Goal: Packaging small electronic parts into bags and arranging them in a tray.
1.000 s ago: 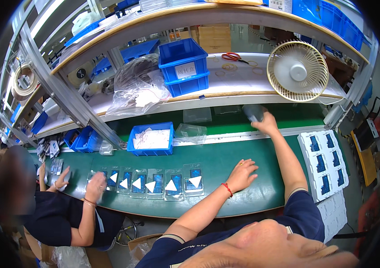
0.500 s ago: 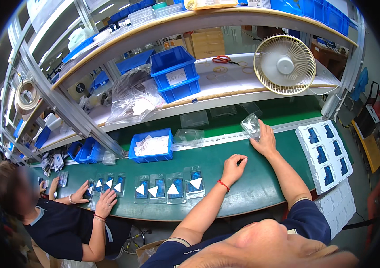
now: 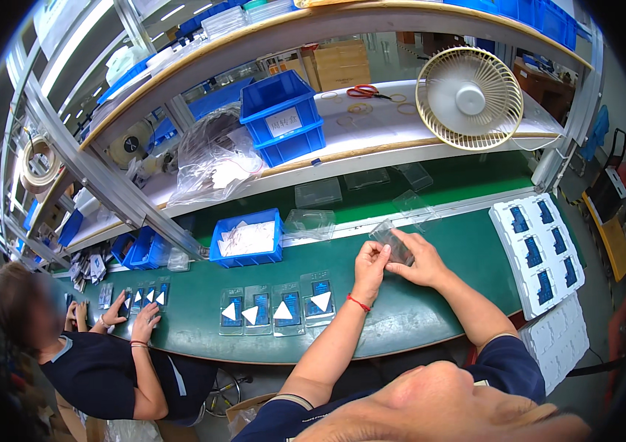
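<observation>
A clear plastic clamshell case (image 3: 395, 243) is held between my two hands above the green table (image 3: 361, 335). My left hand (image 3: 370, 267) pinches its left lower edge, fingers closed. My right hand (image 3: 422, 261) grips it from the right, thumb near the left fingertips. To the left of my hands, several clear packs with blue cards and white triangular pieces lie in a row, the nearest being a pack (image 3: 319, 300). Behind my hands lies another clear plastic shell (image 3: 416, 208).
A white tray (image 3: 513, 254) of dark blue parts stands at right. A blue bin (image 3: 278, 254) of white papers sits behind the packs. On the shelf are stacked blue bins (image 3: 283, 121) and a fan (image 3: 469, 98). At left, a co-worker's hands (image 3: 140, 317) handle similar packs.
My right hand has brought the clear case leftward and nearer, and my left hand has taken hold of it. The co-worker's hands and packs have shifted left.
</observation>
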A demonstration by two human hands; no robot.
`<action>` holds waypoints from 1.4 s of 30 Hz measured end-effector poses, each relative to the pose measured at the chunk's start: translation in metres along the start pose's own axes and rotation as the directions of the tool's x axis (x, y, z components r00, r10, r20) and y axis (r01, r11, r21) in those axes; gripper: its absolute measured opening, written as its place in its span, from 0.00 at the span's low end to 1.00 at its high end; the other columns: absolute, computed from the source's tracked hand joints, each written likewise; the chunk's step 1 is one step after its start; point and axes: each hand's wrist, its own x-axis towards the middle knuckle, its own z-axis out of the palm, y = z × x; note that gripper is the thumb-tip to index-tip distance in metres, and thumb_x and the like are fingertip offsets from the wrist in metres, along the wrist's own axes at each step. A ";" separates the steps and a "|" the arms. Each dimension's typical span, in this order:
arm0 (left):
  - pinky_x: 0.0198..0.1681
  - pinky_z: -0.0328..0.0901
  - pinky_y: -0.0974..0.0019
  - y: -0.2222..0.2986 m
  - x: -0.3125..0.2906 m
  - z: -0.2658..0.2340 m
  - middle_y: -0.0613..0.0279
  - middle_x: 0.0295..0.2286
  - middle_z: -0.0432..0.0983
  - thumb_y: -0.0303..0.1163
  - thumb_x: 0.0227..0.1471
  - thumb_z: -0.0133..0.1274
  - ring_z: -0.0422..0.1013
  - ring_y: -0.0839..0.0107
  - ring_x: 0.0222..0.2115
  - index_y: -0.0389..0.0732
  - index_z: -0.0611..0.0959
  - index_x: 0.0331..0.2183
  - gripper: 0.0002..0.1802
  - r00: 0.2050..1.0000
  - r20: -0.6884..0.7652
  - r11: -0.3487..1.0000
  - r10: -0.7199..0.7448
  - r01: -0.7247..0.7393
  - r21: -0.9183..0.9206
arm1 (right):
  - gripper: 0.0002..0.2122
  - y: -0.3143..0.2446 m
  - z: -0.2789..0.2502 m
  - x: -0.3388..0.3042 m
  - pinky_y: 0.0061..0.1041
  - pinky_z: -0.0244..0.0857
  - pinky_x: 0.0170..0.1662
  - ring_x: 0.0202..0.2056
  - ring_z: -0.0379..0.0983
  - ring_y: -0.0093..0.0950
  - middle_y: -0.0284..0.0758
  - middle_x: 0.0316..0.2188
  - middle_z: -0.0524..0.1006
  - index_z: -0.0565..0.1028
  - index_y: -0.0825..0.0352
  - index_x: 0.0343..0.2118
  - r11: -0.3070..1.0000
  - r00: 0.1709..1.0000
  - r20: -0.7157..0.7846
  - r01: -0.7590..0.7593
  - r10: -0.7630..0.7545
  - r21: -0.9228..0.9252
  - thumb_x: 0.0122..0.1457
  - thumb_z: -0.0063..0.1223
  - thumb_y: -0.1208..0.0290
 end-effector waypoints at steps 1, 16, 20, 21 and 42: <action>0.30 0.62 0.79 0.000 0.000 -0.001 0.70 0.25 0.70 0.31 0.54 0.53 0.65 0.83 0.26 0.41 0.73 0.29 0.06 1.000 0.010 1.000 -0.008 0.009 -0.008 | 0.34 -0.001 0.000 -0.002 0.31 0.69 0.38 0.37 0.75 0.37 0.45 0.40 0.72 0.67 0.66 0.53 1.000 1.000 0.009 -0.021 0.021 0.017 0.44 0.64 0.55; 0.33 0.56 0.79 -0.006 0.000 -0.005 0.75 0.25 0.67 0.28 0.55 0.50 0.59 0.85 0.27 0.41 0.74 0.27 0.05 0.993 0.111 0.997 -0.036 0.043 -0.065 | 0.18 0.028 0.001 0.001 0.20 0.68 0.31 0.27 0.73 0.18 0.37 0.26 0.79 0.77 0.70 0.42 0.845 0.957 0.122 -0.289 0.262 0.449 0.50 0.61 0.64; 0.33 0.56 0.78 -0.003 -0.001 -0.005 0.74 0.25 0.67 0.28 0.55 0.51 0.60 0.84 0.27 0.41 0.74 0.27 0.05 0.985 0.140 0.989 -0.098 0.112 -0.093 | 0.20 0.031 -0.025 -0.015 0.22 0.68 0.30 0.28 0.74 0.22 0.40 0.34 0.79 0.75 0.69 0.43 0.785 0.875 -0.065 -0.396 0.481 0.476 0.49 0.60 0.63; 0.34 0.56 0.78 0.000 -0.001 -0.002 0.73 0.24 0.67 0.28 0.55 0.51 0.60 0.83 0.27 0.41 0.74 0.27 0.05 0.981 0.157 0.990 -0.116 0.127 -0.059 | 0.20 0.032 -0.036 -0.023 0.25 0.68 0.32 0.30 0.75 0.27 0.41 0.36 0.78 0.76 0.69 0.42 0.898 0.856 -0.292 -0.364 0.426 0.246 0.48 0.61 0.63; 0.33 0.60 0.75 0.015 -0.012 0.004 0.69 0.24 0.71 0.28 0.52 0.53 0.64 0.80 0.25 0.41 0.76 0.27 0.04 0.919 0.271 0.925 -0.288 0.340 -0.170 | 0.30 0.024 -0.027 -0.052 0.34 0.67 0.41 0.37 0.72 0.37 0.45 0.41 0.72 0.69 0.65 0.50 0.898 0.852 -0.321 -0.440 0.413 -0.014 0.42 0.63 0.62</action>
